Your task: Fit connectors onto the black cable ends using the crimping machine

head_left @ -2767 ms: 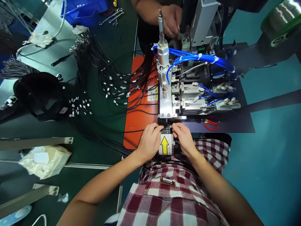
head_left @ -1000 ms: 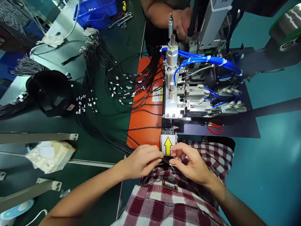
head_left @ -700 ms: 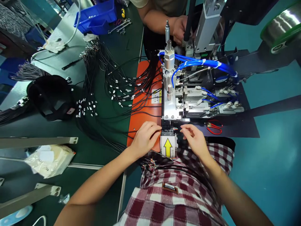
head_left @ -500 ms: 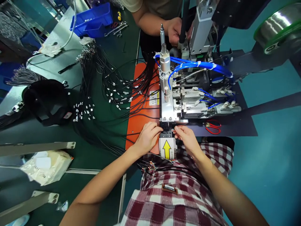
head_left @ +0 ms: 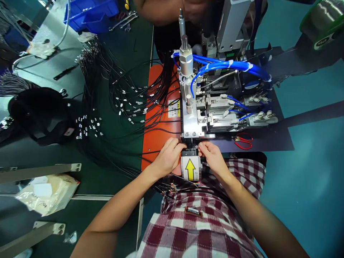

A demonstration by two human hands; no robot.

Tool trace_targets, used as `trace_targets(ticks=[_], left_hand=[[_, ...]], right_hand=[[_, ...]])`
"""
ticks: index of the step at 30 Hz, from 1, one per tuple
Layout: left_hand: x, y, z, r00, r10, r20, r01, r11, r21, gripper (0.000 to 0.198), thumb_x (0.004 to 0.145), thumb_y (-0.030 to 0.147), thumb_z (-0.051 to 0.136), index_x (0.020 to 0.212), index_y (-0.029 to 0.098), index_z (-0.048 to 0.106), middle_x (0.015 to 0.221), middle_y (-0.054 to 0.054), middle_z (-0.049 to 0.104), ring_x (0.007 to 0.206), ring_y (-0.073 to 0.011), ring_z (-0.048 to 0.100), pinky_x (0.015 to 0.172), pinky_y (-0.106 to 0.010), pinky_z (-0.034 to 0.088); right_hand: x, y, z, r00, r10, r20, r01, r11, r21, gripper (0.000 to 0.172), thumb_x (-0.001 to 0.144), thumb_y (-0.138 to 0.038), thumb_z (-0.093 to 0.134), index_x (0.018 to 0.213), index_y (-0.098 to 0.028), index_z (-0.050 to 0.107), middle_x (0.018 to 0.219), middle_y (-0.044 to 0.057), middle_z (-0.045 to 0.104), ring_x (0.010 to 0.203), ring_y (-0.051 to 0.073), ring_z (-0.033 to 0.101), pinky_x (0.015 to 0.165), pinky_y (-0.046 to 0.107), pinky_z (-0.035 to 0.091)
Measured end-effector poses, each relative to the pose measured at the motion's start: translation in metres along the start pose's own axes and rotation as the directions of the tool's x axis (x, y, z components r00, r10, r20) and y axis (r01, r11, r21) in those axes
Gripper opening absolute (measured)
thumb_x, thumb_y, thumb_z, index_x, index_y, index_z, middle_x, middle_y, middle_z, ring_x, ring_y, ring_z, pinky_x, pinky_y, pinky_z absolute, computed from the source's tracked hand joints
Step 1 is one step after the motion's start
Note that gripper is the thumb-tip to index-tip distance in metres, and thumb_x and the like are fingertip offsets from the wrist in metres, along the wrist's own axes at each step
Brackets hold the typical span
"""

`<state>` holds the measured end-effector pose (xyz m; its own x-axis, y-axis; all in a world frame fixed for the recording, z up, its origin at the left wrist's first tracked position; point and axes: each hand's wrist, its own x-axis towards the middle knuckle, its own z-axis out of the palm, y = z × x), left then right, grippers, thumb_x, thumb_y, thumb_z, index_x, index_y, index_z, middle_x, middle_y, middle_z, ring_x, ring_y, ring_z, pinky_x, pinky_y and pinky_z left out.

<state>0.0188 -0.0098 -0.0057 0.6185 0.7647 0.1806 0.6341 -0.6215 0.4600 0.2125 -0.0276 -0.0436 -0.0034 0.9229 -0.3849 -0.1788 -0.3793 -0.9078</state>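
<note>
In the head view, my left hand (head_left: 170, 156) is closed on a black cable (head_left: 152, 152) at the feed slot of a bench machine (head_left: 190, 123). The cable runs in from the left over the orange plate (head_left: 158, 134). Just right of the slot, my right hand (head_left: 210, 154) pinches the thin wire end of the cable, mostly hidden by the fingertips. Both hands rest by the black track, above a white block with a yellow arrow (head_left: 190, 169). More cables with stripped coloured ends (head_left: 172, 188) lie by my lap.
Red-handled cutters (head_left: 243, 140) lie right of the machine. Bundles of black cables with white connectors (head_left: 131, 104) spread over the green bench. Blue bins (head_left: 92, 14), wrenches (head_left: 126, 21) and a wire spool (head_left: 324, 27) stand farther off. A co-worker's arm (head_left: 163, 12) is behind the machine.
The view has shifted slightly, so bench items sit farther left and higher. The co-worker's hands are now darker and blurred near the top. My hands stay at the slot with little movement.
</note>
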Motion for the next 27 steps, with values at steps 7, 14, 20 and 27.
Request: trace_targets(ticks=[7, 14, 20, 27], left_hand=[[0.0, 0.0, 0.002, 1.0, -0.014, 0.019, 0.014, 0.999, 0.035, 0.029, 0.09, 0.008, 0.036, 0.104, 0.011, 0.061, 0.089, -0.011, 0.052, 0.086, -0.0239, 0.046, 0.076, -0.038, 0.047], [-0.002, -0.001, 0.002, 0.999, 0.025, -0.042, -0.023, 0.999, 0.038, 0.027, 0.092, 0.009, 0.039, 0.104, 0.01, 0.062, 0.093, -0.012, 0.055, 0.089, -0.0231, 0.049, 0.077, -0.036, 0.047], [-0.021, 0.009, 0.006, 0.991, -0.061, -0.119, 0.075, 0.99, 0.116, 0.036, 0.093, 0.008, 0.037, 0.12, 0.017, 0.058, 0.103, -0.012, 0.056, 0.097, -0.0227, 0.053, 0.082, -0.038, 0.051], [-0.055, 0.02, 0.009, 0.968, -0.228, -0.106, 0.244, 0.954, 0.174, 0.056, 0.092, 0.01, 0.038, 0.147, 0.02, 0.032, 0.127, -0.017, 0.049, 0.119, -0.0294, 0.046, 0.099, -0.049, 0.046]], right_hand=[[0.0, 0.001, 0.001, 1.0, -0.003, -0.009, 0.003, 1.0, -0.017, 0.037, 0.076, -0.055, 0.066, 0.073, -0.019, 0.059, 0.065, -0.002, 0.056, 0.057, 0.012, 0.051, 0.057, 0.027, 0.042], [0.0, 0.003, 0.001, 1.0, -0.003, -0.008, 0.003, 1.0, -0.016, 0.036, 0.078, -0.053, 0.064, 0.074, -0.018, 0.058, 0.067, -0.002, 0.056, 0.057, 0.012, 0.052, 0.057, 0.026, 0.043], [0.0, 0.004, -0.001, 1.0, -0.024, -0.017, 0.023, 0.999, -0.031, 0.037, 0.077, -0.055, 0.065, 0.074, -0.018, 0.059, 0.066, -0.002, 0.056, 0.057, 0.012, 0.052, 0.057, 0.026, 0.043], [0.0, 0.004, 0.0, 0.999, -0.021, -0.024, 0.02, 0.999, -0.033, 0.036, 0.077, -0.054, 0.066, 0.072, -0.019, 0.059, 0.066, -0.001, 0.057, 0.057, 0.012, 0.052, 0.059, 0.027, 0.043]])
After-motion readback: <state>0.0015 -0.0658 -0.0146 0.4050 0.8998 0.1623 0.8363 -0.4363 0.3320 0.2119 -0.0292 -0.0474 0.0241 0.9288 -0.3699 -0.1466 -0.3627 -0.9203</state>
